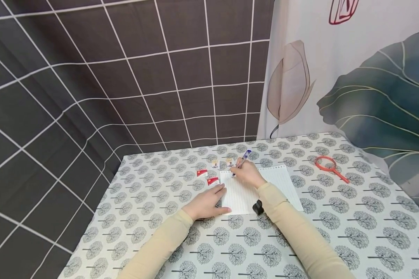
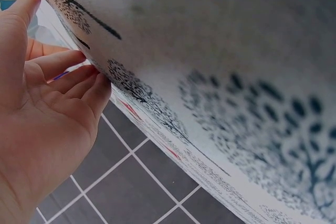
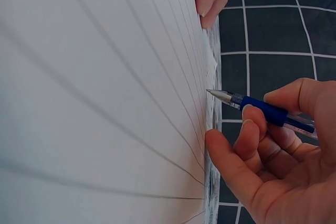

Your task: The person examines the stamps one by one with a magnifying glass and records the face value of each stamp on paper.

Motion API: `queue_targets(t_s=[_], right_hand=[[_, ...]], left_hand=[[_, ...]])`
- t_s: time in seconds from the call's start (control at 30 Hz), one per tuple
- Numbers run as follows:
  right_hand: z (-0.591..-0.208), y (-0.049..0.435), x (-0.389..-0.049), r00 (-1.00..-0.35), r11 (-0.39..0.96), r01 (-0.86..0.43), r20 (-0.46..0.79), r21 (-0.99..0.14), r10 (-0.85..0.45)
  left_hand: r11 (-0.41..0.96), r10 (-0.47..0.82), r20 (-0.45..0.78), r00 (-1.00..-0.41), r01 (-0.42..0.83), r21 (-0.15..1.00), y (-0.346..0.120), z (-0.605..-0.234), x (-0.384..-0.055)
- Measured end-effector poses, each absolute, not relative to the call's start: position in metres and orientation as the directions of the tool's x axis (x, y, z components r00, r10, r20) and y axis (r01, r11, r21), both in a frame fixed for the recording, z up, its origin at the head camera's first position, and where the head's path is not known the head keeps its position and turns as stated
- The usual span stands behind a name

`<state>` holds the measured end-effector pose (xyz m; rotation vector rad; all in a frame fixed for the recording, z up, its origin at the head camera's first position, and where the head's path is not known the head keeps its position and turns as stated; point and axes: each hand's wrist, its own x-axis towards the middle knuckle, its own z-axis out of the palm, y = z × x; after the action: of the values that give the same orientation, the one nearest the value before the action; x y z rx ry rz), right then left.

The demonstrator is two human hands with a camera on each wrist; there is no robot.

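Note:
A sheet of lined paper (image 1: 258, 193) with a punched far edge lies on the table. My right hand (image 1: 249, 175) grips a blue pen (image 3: 265, 109) between thumb and fingers, its metal tip right at the paper in the right wrist view. In the head view the pen's tip is near the sheet's upper left part. My left hand (image 1: 206, 202) rests flat at the sheet's left edge, fingers extended and thumb over the lower left corner. Just beyond its fingertips lies a red-and-white card (image 1: 213, 181).
Another red-and-white card (image 1: 202, 173) lies farther left. Two small portrait cards (image 1: 214, 164) are beyond the paper. A red magnifying glass (image 1: 341, 176) lies to the right on the tree-print tablecloth (image 1: 153, 240). A dark checked curtain (image 1: 188, 93) borders the table's back and left.

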<state>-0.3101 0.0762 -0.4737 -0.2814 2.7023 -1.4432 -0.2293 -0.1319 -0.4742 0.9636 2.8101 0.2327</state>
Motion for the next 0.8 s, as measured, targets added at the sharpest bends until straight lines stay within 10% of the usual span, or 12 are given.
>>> queue_targets(t_s=[0.8], right_hand=[[-0.4728, 0.0744, -0.3053, -0.978, 0.542, -0.157, 0.053, -0.826, -0.201]], left_hand=[[0.781, 0.618, -0.105, -0.779, 0.593, 0.197, -0.1313, -0.4736, -0.2282]])
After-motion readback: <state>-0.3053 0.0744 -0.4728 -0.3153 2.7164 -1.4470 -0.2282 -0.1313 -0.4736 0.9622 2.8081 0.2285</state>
